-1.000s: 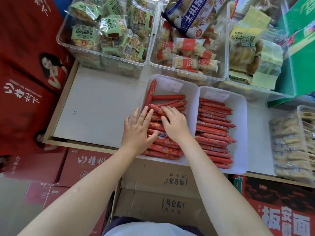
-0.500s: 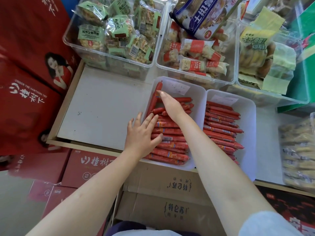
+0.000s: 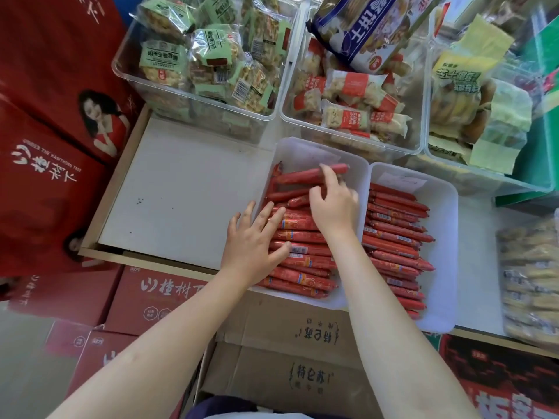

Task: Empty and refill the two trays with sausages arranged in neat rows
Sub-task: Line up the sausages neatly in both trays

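My right hand [image 3: 334, 204] curls on loose sausages [image 3: 311, 175] at the left tray's [image 3: 355, 164] far end, long axis crosswise. Left hand [image 3: 255, 243], fingers flat, presses the near rows [image 3: 302, 261].

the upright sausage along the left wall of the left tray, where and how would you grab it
Probably pinch the upright sausage at its exposed far tip, coming from above. It runs along the wall of the left tray, across the rows, with its near part buried beside the stack. The right hand is nearest; the left hand rests on the rows.
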`<act>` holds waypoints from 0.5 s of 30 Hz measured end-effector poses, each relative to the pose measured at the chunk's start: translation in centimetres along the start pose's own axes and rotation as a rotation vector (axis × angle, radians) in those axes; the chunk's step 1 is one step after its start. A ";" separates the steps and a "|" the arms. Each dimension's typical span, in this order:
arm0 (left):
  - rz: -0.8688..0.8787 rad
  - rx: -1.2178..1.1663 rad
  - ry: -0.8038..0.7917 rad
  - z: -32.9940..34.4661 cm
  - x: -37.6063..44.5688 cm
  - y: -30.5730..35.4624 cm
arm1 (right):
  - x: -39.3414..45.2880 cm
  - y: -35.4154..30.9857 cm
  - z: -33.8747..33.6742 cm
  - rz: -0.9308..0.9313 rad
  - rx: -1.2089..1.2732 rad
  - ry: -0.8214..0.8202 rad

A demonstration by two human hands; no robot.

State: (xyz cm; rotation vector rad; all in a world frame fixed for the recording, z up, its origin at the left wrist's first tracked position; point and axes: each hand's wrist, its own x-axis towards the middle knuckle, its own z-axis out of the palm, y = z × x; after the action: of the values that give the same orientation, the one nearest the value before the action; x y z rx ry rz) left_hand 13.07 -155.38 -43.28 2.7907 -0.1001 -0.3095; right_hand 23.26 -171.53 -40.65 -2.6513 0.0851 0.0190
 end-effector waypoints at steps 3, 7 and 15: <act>0.006 -0.004 0.007 0.1 0.0 0.0 | -0.8 1.4 -0.4 0.097 -0.192 -0.075; 0.010 -0.005 0.008 -0.1 -0.1 0.1 | 0.4 1.3 0.6 -0.050 -0.261 -0.002; -0.064 -0.142 0.066 -0.1 -0.4 0.1 | 2.6 1.2 1.8 -0.061 -0.169 -0.269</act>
State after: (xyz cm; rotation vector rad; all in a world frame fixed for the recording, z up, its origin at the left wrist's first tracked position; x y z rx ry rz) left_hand 12.74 -155.38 -43.03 2.6639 0.0265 -0.2297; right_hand 25.74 -171.86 -42.89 -2.7899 -0.0906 0.3770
